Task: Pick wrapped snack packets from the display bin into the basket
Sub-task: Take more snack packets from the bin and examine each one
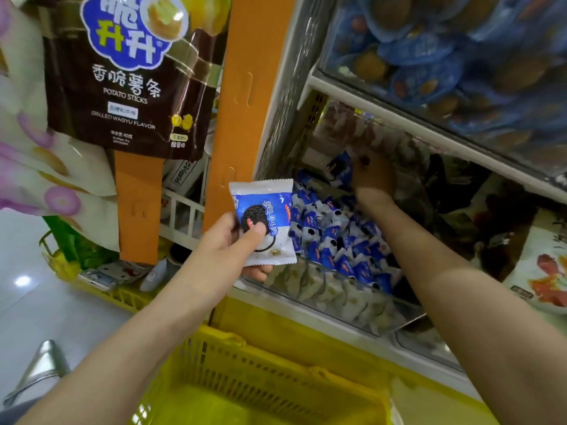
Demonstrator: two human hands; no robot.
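My left hand [228,240] pinches a white-and-blue cookie packet [263,220] by its lower left corner and holds it upright just left of the display bin. The clear-fronted display bin [343,305] is piled with several blue-and-white snack packets [334,237]. My right hand [372,177] reaches deep into the back of the bin, fingers curled on another blue packet [339,168]. The yellow basket [254,363] sits below my arms at the bottom of the view; the part of its inside that shows holds nothing.
An orange shelf post [242,102] stands left of the bin. A brown potato-sticks bag [129,75] hangs at upper left. The shelf above [435,47] holds blue packets. Another yellow basket [101,286] with goods lies on the floor at left. Red-and-white bags [543,271] sit at right.
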